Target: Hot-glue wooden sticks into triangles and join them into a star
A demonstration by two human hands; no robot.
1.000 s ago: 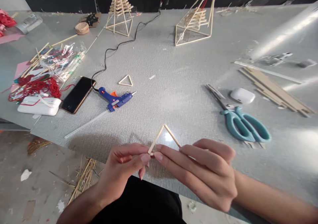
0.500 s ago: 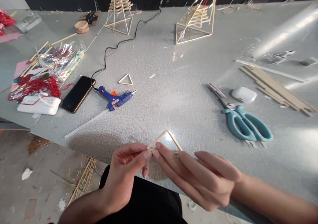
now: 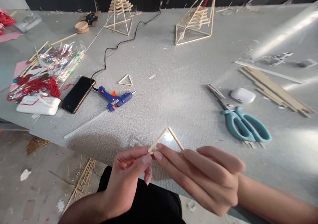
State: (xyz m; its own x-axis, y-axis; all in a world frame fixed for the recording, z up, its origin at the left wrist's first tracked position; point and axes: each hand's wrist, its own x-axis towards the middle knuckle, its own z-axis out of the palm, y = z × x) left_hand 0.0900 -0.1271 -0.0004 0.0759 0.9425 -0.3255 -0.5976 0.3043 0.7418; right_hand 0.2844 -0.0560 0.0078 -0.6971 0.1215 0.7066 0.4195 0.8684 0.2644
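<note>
Item: small stick triangle (image 3: 166,138), held above the table's (image 3: 174,84) near edge. Left hand (image 3: 124,181) and right hand (image 3: 206,177) pinch its lower-left corner, fingertips closed. Two sides visibly joined; third hidden. Finished triangle (image 3: 125,80) lies beside the glue gun (image 3: 115,98).

The stick triangle (image 3: 166,138) looks like pale, matt, bare wood, as does the smaller triangle (image 3: 126,81) and the two stick pyramids (image 3: 119,10). The desk (image 3: 179,84) wears a grey, finely textured covering with a soft sheen that flares into glare at the right. The glue gun (image 3: 114,98) is glossy blue plastic with an orange trigger and a metal tip. The scissors (image 3: 238,118) have smooth teal plastic handles and dull metal blades. The phone (image 3: 77,94) has a glossy black glass face. The earbud case (image 3: 242,95) is smooth white plastic. The flat slats (image 3: 273,89) look like raw wood. The cord (image 3: 37,86) is red and fibrous.
</note>
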